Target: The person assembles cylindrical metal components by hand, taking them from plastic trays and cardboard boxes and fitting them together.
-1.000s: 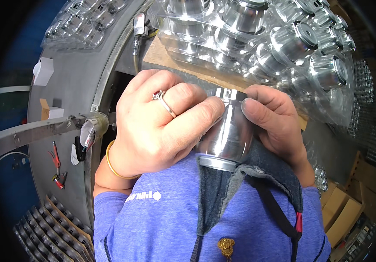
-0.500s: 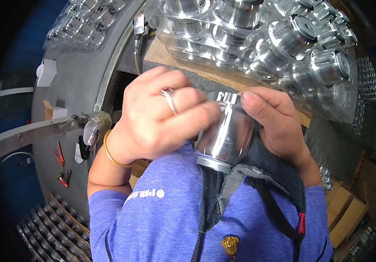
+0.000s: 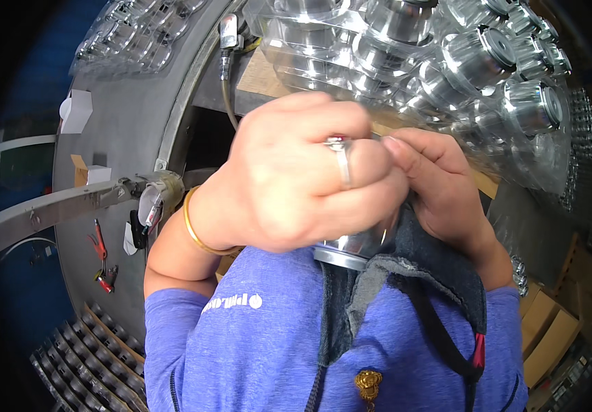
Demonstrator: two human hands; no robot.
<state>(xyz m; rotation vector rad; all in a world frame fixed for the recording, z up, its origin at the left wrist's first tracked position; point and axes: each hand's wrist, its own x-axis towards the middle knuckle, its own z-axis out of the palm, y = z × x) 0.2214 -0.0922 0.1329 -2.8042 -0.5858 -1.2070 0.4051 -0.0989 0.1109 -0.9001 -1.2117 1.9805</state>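
Note:
A shiny metal canister (image 3: 358, 246) with a pale rim at its near end lies against a dark cloth (image 3: 406, 250) at my chest. My left hand (image 3: 309, 182), wearing a ring and a yellow bangle, is closed in front of the canister and hides its upper part. Whatever its fingers pinch is out of sight. On the other side, my right hand (image 3: 443, 185) curls around the canister's far end, its thumb bent toward the left hand's knuckles. The contact between the hands is hidden.
Clear plastic trays of similar metal canisters (image 3: 478, 55) stack up at the far right. An air-hose fitting (image 3: 228, 31) lies beside cardboard (image 3: 261, 74). To the left are a metal arm (image 3: 55, 206), red-handled pliers (image 3: 98, 240) and a small white box (image 3: 77, 111). Cardboard boxes (image 3: 550, 329) stand at lower right.
My left hand has moved right across the canister, covering its ridged top and much of its body. My right hand stays at the canister's far end.

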